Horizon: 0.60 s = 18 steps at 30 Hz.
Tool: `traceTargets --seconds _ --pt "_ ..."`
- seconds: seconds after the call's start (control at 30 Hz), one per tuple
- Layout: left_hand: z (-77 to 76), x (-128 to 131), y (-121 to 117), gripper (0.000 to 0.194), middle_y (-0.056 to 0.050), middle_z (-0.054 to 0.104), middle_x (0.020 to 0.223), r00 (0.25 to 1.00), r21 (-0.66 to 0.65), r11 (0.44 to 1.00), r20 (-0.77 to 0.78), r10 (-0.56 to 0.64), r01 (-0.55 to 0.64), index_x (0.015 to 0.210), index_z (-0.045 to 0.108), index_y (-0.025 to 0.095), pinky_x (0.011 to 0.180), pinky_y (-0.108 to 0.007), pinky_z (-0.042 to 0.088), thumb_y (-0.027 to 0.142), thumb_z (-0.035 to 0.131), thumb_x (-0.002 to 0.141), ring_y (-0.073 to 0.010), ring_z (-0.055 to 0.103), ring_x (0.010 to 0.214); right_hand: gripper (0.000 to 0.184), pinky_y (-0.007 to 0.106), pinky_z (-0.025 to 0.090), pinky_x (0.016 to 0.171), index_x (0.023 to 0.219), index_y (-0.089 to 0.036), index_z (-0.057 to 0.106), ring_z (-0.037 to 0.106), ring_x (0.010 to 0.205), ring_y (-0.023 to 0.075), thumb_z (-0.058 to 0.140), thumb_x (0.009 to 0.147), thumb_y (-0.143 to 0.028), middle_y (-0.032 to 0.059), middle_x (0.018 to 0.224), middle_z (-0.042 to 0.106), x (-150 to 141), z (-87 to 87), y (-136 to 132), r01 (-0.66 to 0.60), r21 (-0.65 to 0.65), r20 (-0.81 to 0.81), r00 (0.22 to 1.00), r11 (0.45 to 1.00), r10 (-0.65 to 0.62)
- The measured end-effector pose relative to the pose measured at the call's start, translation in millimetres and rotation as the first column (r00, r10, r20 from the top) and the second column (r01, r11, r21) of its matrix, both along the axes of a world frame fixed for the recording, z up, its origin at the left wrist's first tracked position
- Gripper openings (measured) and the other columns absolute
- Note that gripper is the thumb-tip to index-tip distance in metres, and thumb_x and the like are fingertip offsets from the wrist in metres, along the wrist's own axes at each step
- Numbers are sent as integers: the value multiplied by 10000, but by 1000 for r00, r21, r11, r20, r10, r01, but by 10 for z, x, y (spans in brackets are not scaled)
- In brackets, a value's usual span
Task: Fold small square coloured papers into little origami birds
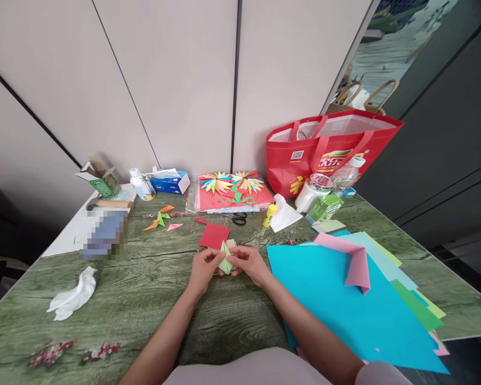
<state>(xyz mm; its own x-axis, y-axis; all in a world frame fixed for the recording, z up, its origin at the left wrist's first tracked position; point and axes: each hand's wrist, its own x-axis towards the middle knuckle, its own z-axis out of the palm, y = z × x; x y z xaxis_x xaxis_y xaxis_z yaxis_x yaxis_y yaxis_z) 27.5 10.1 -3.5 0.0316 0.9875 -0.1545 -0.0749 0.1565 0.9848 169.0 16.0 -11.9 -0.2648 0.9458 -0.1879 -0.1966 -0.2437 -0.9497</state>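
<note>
A small piece of folded light green paper (225,260) stands between my two hands over the middle of the table. My left hand (207,266) is closed on its left side, thumb and fingers pinching the edge. On the opposite side my right hand (248,263) grips it in the same way. Just beyond the fingers lies a red paper square (214,235). A pale scrap of paper (231,244) shows behind the folded piece. Part of what lies under the fingers is hidden.
Coloured paper sheets (324,299) spread on the right. Behind are scissors (239,218), a glue stick (270,215), folded paper pieces (160,219), paper stars on a red sheet (232,200) and a red bag (292,176). Crumpled tissue (74,295) lies left, near a hammer (108,203).
</note>
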Motion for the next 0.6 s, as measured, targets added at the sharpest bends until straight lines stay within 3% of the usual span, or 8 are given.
traceTargets --seconds 0.1,0.27,0.6 --pt "-3 2 2 252 12 571 519 1000 6 1000 -13 9 -9 643 617 124 328 -176 382 368 667 612 -80 461 405 325 245 487 463 757 -158 634 524 480 99 734 520 -358 -33 564 599 -6 -31 5 25 -8 -38 999 1000 -25" --pt "-29 -17 21 276 33 539 478 998 2 998 -1 57 -57 632 620 122 298 -165 334 379 698 567 -45 383 337 304 236 480 490 744 -157 653 547 522 104 729 526 -355 -9 651 639 -5 -43 5 -45 2 -45 998 999 45" --pt "-15 -16 17 260 28 541 454 997 -16 997 16 73 -72 594 622 119 312 -173 361 363 704 557 -59 412 353 285 222 460 497 727 -153 667 543 521 95 725 533 -353 -5 647 640 8 -10 -2 -63 -22 -32 998 998 62"
